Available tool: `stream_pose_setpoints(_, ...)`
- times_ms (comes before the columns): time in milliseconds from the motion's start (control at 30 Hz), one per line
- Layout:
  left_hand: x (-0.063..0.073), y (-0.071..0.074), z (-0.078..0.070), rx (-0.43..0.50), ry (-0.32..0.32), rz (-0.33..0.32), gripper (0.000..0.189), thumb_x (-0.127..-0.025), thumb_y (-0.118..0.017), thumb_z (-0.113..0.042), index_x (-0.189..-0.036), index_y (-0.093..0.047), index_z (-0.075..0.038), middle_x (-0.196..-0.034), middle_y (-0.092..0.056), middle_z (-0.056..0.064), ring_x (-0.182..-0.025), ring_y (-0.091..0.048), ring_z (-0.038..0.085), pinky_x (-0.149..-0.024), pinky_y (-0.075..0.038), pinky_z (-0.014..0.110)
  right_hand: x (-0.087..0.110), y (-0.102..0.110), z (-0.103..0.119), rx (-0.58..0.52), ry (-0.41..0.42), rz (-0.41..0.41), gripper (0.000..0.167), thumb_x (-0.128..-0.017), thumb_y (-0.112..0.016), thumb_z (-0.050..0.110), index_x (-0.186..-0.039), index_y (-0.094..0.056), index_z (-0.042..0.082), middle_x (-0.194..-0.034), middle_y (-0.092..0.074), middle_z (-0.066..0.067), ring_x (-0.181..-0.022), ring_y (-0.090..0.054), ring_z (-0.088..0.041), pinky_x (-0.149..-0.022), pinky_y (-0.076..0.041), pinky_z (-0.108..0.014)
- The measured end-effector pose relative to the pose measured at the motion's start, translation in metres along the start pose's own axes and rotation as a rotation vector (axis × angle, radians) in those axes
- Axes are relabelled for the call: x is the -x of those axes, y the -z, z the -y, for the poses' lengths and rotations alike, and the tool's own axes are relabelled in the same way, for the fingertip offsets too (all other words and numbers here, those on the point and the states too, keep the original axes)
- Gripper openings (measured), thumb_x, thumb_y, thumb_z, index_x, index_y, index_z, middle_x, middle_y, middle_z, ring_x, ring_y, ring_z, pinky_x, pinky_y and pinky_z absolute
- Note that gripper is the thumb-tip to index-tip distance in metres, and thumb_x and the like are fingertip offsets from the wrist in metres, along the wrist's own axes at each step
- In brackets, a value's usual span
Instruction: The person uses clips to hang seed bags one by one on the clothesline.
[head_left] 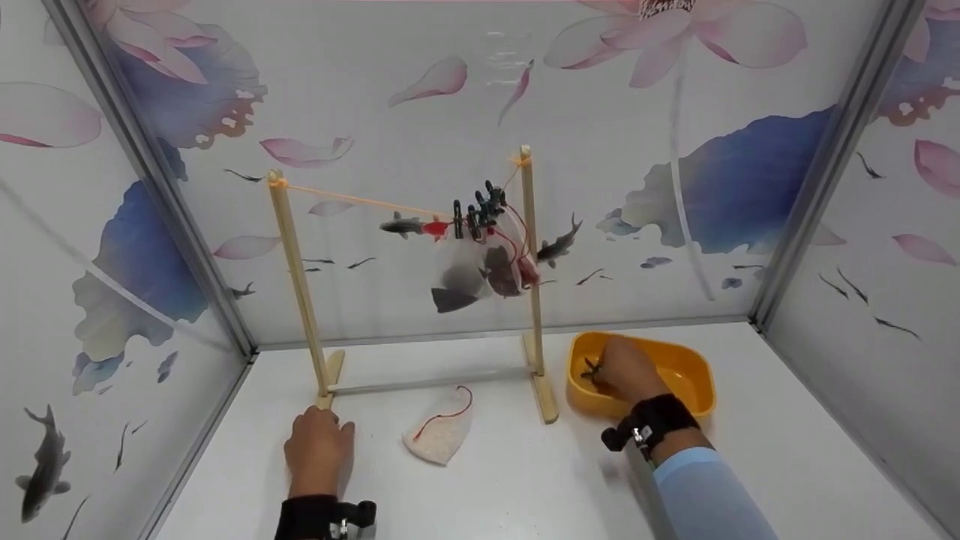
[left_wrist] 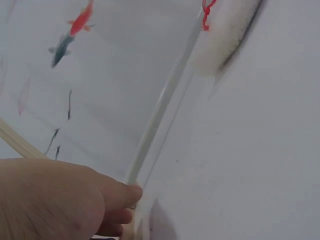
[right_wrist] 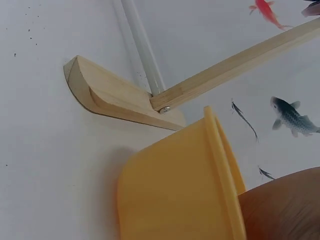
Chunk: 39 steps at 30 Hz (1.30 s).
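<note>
A wooden drying rack (head_left: 298, 277) stands on the white table with an orange string (head_left: 360, 199) across its top. Several dark clothespins (head_left: 477, 213) on the string hold small mesh pouches (head_left: 480, 274). My left hand (head_left: 322, 429) rests on the rack's left foot, fingers (left_wrist: 122, 197) touching the end of the white crossbar (left_wrist: 160, 110). My right hand (head_left: 604, 375) reaches into a yellow basin (head_left: 694, 375) and pinches a dark clothespin (head_left: 592, 369). A white pouch with a red cord (head_left: 440, 435) lies flat on the table between my hands.
Panels printed with lotus flowers and fish close in the table at the back and both sides. The rack's right foot (right_wrist: 115, 97) lies right beside the basin's wall (right_wrist: 175, 190). Part of the white pouch (left_wrist: 225, 40) shows beyond the crossbar.
</note>
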<state>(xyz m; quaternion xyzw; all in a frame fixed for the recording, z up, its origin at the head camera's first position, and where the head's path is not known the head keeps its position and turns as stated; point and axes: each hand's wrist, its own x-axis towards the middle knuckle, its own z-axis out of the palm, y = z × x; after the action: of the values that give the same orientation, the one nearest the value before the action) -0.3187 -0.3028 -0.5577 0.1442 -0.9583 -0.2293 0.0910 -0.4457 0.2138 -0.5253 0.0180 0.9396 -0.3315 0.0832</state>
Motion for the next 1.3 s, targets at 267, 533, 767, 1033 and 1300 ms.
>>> stream_pose_setpoints(267, 0.005, 0.025, -0.036, 0.1, -0.037, 0.023, 0.043, -0.109, -0.074, -0.029, -0.136, -0.077, 0.004, -0.139, -0.076, 0.031, -0.13, -0.072, 0.055, -0.104, -0.056, 0.071, 0.009, 0.013, 0.027, -0.2, 0.109, -0.126, 0.025, -0.113, -0.072, 0.015, -0.127, -0.078, -0.004, -0.116, -0.082, -0.02, -0.093, -0.077, -0.025, -0.079, -0.065, -0.034)
stream_pose_setpoints(533, 0.025, 0.035, -0.104, 0.281, -0.327, 0.013, 0.034, -0.107, -0.081, -0.029, -0.136, -0.081, -0.011, -0.126, -0.08, 0.007, -0.119, -0.077, 0.03, -0.098, -0.064, 0.053, 0.038, -0.018, 0.074, -0.664, 0.236, 0.063, 0.025, -0.115, -0.069, 0.018, -0.132, -0.079, 0.002, -0.111, -0.081, -0.013, -0.088, -0.077, -0.02, -0.076, -0.066, -0.028)
stream_pose_setpoints(767, 0.035, 0.026, -0.135, 0.345, -0.514, 0.101, 0.063, -0.099, -0.091, -0.038, -0.155, -0.07, -0.019, -0.131, -0.077, 0.003, -0.125, -0.073, 0.027, -0.105, -0.062, 0.053, 0.054, -0.063, 0.109, -0.792, 0.335, 0.249, 0.021, -0.114, -0.072, 0.017, -0.126, -0.081, 0.003, -0.102, -0.079, -0.007, -0.081, -0.074, -0.017, -0.071, -0.064, -0.025)
stream_pose_setpoints(1033, 0.037, 0.019, -0.14, 0.298, -0.587, 0.177, 0.072, -0.093, -0.095, -0.037, -0.158, -0.069, -0.019, -0.135, -0.075, 0.003, -0.124, -0.074, 0.025, -0.106, -0.063, 0.053, 0.064, -0.088, 0.124, -0.767, 0.399, 0.323, 0.022, -0.113, -0.072, 0.015, -0.125, -0.083, -0.001, -0.098, -0.077, -0.003, -0.079, -0.068, -0.015, -0.067, -0.061, -0.024)
stream_pose_setpoints(1300, 0.036, 0.019, -0.137, 0.253, -0.653, 0.114, 0.044, -0.101, -0.089, -0.038, -0.138, -0.079, -0.017, -0.122, -0.078, -0.001, -0.114, -0.078, 0.021, -0.098, -0.065, 0.047, 0.064, -0.099, 0.127, -0.793, 0.38, 0.367, 0.022, -0.115, -0.069, 0.017, -0.123, -0.083, 0.001, -0.098, -0.077, 0.0, -0.077, -0.069, -0.013, -0.065, -0.06, -0.024)
